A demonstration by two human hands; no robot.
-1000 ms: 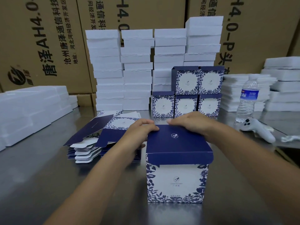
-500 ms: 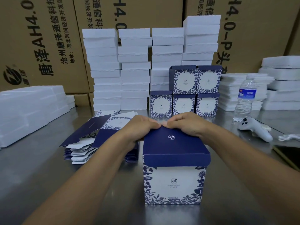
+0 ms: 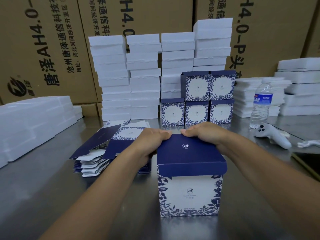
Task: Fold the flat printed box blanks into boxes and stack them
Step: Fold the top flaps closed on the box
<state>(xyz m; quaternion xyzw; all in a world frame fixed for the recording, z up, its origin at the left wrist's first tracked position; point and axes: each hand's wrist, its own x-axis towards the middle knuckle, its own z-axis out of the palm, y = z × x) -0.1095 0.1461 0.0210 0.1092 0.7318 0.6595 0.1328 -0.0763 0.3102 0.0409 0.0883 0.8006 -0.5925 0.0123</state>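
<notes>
A folded box (image 3: 189, 193) with a blue floral print and a dark blue lid stands on the steel table in front of me. My left hand (image 3: 152, 141) grips the lid's far left edge, thumb on top and fingers hidden behind. My right hand (image 3: 204, 134) grips the far right edge the same way. The lid's front flap hangs over the box front. To the left lies a pile of flat printed blanks (image 3: 107, 148). Several finished boxes (image 3: 197, 99) stand stacked in two rows further back.
Tall stacks of white foam trays (image 3: 143, 75) line the back, with more at the left (image 3: 34, 122) and right (image 3: 299, 87). A water bottle (image 3: 260, 104) and a white controller (image 3: 271, 135) sit at the right. Brown cartons (image 3: 43, 49) form the rear wall.
The lid has been pressed lower onto the box. My two hands have shifted slightly apart along its far edge.
</notes>
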